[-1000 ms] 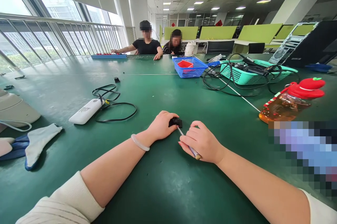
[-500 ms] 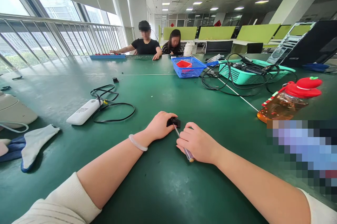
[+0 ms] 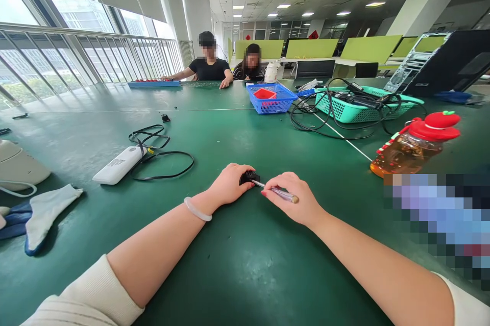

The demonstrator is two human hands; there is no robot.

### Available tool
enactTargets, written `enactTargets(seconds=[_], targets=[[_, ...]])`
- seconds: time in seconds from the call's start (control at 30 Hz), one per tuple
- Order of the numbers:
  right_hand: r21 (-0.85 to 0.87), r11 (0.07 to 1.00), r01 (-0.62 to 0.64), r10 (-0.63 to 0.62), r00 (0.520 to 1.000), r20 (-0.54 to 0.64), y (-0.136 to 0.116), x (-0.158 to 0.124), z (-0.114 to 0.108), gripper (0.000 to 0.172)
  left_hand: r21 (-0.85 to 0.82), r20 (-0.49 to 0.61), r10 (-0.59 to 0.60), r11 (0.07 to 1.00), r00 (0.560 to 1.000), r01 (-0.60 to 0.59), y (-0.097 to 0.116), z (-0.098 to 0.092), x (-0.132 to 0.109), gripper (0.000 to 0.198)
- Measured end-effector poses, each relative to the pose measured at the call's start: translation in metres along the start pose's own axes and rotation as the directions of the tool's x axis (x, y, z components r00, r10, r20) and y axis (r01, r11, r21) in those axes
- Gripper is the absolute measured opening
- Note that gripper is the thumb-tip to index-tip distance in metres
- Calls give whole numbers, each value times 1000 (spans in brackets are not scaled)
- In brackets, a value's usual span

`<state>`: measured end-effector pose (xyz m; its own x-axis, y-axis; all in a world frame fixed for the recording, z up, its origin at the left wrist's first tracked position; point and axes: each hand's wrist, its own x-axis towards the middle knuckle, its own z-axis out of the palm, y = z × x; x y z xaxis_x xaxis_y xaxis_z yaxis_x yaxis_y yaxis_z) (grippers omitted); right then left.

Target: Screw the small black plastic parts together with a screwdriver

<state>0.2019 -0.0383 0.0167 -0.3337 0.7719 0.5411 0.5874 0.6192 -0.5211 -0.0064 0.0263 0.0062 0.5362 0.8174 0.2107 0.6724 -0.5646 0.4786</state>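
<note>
My left hand (image 3: pixel 229 183) rests on the green table (image 3: pixel 237 265) with its fingers curled over a small black part (image 3: pixel 247 177), pinning it down. My right hand (image 3: pixel 293 203) pinches a thin screwdriver (image 3: pixel 277 191) with a clear handle. The tool lies nearly flat, its tip against the black part. A pale bangle sits on my left wrist.
A white power bank (image 3: pixel 114 165) with a looped black cable (image 3: pixel 164 155) lies to the left. Work gloves (image 3: pixel 42 211) are at far left. An amber bottle with a red lid (image 3: pixel 415 145) stands right. Blue (image 3: pixel 272 99) and teal (image 3: pixel 360 106) baskets sit further back. Two people sit at the far end.
My right hand has turned the screwdriver from steeply angled to nearly flat, its handle swinging up and right. My left hand stays on the black part.
</note>
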Motion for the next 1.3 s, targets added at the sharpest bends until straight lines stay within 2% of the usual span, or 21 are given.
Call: enactTargets(seconds=[0.1, 0.17, 0.27, 0.37, 0.47, 0.6, 0.73, 0.87, 1.3], targets=[[76, 995, -65, 74, 990, -119, 4, -1, 0, 18, -3, -2, 9, 1000, 1000, -9, 0, -1, 0, 37], [74, 997, -27, 40, 984, -176, 5, -2, 0, 18, -6, -4, 9, 1000, 1000, -9, 1, -1, -1, 36], [-32, 989, 147, -150, 973, -174, 3, -2, -2, 19, -5, -9, 6, 1000, 1000, -6, 1, -1, -1, 36], [-149, 929, 338, -356, 928, -108, -1, -1, -2, 18, -4, -8, -5, 1000, 1000, 5, 1, 0, -1, 37], [-219, 886, 409, -434, 897, -80, -2, -2, -2, 15, -14, -5, -12, 1000, 1000, 12, 1, 0, -1, 38], [-249, 885, 393, -430, 895, -117, -1, -2, -2, 16, -17, 2, -4, 1000, 1000, 4, 0, 0, -1, 37], [-199, 899, 390, -419, 897, -139, -2, -1, -4, 17, -9, 3, -8, 1000, 1000, 8, 0, 0, -1, 38], [-193, 879, 436, -454, 889, -63, -3, -2, -4, 17, -5, 0, -2, 1000, 1000, 2, 1, 0, -1, 36], [-406, 731, 548, -537, 829, 153, -6, -3, 0, 20, 10, -13, 8, 1000, 1000, -8, 1, -1, -1, 36]])
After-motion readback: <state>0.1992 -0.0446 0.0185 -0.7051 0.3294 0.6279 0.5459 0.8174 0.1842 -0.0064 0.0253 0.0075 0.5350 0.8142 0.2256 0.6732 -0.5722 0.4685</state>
